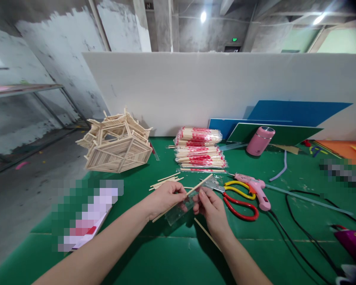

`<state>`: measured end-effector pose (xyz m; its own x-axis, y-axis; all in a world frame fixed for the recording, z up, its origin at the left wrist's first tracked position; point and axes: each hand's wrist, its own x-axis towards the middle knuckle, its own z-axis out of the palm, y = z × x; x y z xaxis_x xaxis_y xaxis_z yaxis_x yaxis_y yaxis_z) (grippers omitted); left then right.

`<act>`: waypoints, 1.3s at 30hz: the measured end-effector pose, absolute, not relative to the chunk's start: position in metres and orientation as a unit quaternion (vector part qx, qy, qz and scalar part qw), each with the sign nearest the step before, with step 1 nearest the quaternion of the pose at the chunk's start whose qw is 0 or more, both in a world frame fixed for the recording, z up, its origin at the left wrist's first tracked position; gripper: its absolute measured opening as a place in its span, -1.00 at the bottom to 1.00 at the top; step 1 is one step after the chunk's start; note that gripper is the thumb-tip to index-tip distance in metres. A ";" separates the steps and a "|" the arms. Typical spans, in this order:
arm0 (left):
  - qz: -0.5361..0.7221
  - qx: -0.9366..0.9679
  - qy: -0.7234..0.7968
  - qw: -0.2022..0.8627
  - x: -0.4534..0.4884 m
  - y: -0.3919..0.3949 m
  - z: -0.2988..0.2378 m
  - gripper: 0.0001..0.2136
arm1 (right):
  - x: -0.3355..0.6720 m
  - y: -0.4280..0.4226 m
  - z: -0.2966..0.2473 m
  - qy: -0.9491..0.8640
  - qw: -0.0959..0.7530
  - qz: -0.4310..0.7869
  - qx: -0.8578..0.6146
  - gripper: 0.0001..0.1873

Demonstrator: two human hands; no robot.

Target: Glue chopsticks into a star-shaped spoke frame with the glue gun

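We are holding a chopstick (200, 184) and its clear wrapper (180, 212) low over the green table (166, 257).
Our left hand (166, 198) is gripping the chopstick and our right hand (212, 208) is pinching the wrapper; scissors (240, 202) are lying just right, with open table toward us.

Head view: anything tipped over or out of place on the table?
Yes. The stick model house lies tipped on its side at the table's left rear corner, and the pink flask lies on its side by the blue boards.

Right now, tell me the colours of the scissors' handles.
The scissors have one red handle and one yellow; clearest in the head view.
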<state>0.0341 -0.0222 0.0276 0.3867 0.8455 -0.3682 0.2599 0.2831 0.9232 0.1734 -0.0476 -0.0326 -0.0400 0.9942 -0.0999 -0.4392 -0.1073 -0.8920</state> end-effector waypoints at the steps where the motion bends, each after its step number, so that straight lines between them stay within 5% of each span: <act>1: 0.234 0.551 0.503 0.623 0.035 -0.022 0.029 -0.85 | 0.173 -0.048 -0.033 -0.352 0.569 0.629 -0.396 -0.68; 39: 0.229 0.548 0.503 0.628 0.033 -0.023 0.027 -0.86 | 0.176 -0.047 -0.034 -0.362 0.573 0.622 -0.393 -0.69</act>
